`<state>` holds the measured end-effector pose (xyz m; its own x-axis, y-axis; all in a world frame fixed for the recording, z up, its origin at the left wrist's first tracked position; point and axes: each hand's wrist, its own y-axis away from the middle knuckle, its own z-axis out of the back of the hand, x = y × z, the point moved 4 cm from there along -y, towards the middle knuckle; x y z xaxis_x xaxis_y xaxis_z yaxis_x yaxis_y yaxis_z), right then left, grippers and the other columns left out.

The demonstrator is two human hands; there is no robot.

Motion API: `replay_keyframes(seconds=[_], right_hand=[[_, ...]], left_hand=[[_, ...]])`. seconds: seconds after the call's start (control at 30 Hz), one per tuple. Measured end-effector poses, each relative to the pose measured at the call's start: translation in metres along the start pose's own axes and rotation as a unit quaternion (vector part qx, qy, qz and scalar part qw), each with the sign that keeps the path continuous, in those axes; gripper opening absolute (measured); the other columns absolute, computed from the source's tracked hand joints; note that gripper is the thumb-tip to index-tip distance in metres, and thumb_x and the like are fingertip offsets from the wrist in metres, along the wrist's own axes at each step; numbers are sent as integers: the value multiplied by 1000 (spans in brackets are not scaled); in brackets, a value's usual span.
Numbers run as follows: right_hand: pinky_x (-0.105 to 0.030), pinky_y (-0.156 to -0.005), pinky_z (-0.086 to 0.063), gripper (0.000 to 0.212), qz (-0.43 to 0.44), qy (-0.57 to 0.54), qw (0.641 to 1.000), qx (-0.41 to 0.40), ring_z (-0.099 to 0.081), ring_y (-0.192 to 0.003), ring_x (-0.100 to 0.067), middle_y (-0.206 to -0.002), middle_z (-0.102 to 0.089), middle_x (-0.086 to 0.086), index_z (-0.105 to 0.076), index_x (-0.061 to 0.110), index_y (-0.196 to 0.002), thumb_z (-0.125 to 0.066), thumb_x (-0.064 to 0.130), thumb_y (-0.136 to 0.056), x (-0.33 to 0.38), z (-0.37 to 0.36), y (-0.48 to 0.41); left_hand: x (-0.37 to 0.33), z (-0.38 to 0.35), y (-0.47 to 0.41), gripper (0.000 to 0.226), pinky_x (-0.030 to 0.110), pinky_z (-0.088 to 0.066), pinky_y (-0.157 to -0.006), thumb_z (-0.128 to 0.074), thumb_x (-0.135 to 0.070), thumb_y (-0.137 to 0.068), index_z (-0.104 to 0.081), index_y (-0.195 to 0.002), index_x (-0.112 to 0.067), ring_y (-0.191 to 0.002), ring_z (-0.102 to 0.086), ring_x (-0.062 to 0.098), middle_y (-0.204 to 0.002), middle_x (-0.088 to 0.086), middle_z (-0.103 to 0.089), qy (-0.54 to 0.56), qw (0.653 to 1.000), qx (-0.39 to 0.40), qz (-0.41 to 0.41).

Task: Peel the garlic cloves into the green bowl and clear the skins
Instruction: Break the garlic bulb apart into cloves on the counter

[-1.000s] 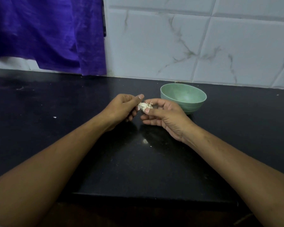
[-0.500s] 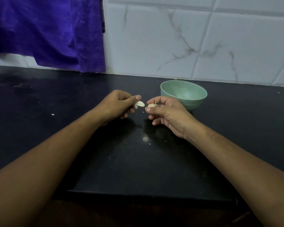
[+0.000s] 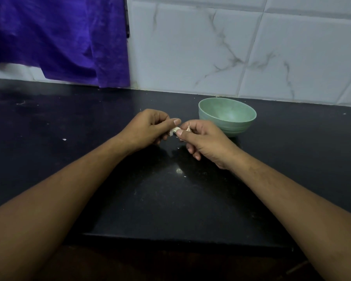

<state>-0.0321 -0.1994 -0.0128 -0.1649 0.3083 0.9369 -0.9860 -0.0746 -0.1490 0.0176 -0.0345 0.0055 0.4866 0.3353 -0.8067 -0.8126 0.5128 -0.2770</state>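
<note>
Your left hand [image 3: 150, 129] is curled, with the thumb laid along the forefinger, pinching a pale clove [image 3: 175, 131] whose free end pokes out toward your right hand [image 3: 208, 142]. The clove's long axis seems to run across you, left to right, tipped slightly up at the right, though your thumb hides most of it. Your right hand is curled too: thumb and forefinger nip a tuft of straw-coloured roots [image 3: 188, 127] that stick upward, and the thumb tip touches the clove's exposed end. Both hands are held over the black counter [image 3: 170, 199], fingers nearly meeting. The bowl [image 3: 227, 118] stands upright just behind your right hand, whose knuckles sit between it and the clove. White flecks [image 3: 178, 170] lie on the counter beneath your hands. A purple cloth [image 3: 59, 37] hangs against the tiled wall [image 3: 190, 47] at far left
</note>
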Motion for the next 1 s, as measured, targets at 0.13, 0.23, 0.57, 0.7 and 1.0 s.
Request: replay_keyframes(seconds=[0.13, 0.23, 0.57, 0.7, 1.0], right_hand=[[-22, -38, -36, 27, 22, 51, 998, 22, -48, -52, -12, -75, -53, -14, -64, -4, -105, -64, 22, -103, 2, -1, 2], [-19, -44, -37, 26, 63, 132, 989, 20, -51, -50, -12, -57, -53, 0, -69, 5, -98, -63, 30, -104, 8, -2, 6], [-20, -39, -34, 26, 63, -9, 997, 48, -49, -53, -9, -102, -69, -22, -71, 9, -115, -54, 26, -108, 4, -4, 9], [-19, -40, -34, 25, 9, -81, 995, 63, -47, -52, -9, -90, -66, -6, -71, 8, -107, -52, 25, -109, 3, -2, 7], [-19, -35, -35, 20, -27, -61, 998, 19, -49, -49, -9, -86, -67, -7, -69, 8, -105, -56, 23, -107, 2, -5, 4]], left_hand=[[1, 1, 0, 46, 25, -45, -54, -64, -39, -103, -64, -78, 0, -55, -55, 15, -61, 2, -61, -6, 1000, 7, -18], [2, 0, 0, 49, 23, -45, -53, -62, -39, -104, -65, -81, 4, -54, -53, 14, -61, 4, -58, 15, 1000, 13, -14], [2, -11, 0, 47, 17, -31, -48, -53, -42, -107, -61, -77, -6, -49, -36, 8, -55, -3, -47, 188, 980, 41, 59], [-1, -9, 0, 46, 20, -35, -51, -56, -41, -106, -67, -83, -3, -55, -42, 11, -65, 4, -53, 167, 984, 48, 34], [2, 5, -1, 33, 30, -53, -60, -66, -32, -102, -67, -94, 0, -64, -62, 15, -76, 0, -70, 50, 998, -4, -27]])
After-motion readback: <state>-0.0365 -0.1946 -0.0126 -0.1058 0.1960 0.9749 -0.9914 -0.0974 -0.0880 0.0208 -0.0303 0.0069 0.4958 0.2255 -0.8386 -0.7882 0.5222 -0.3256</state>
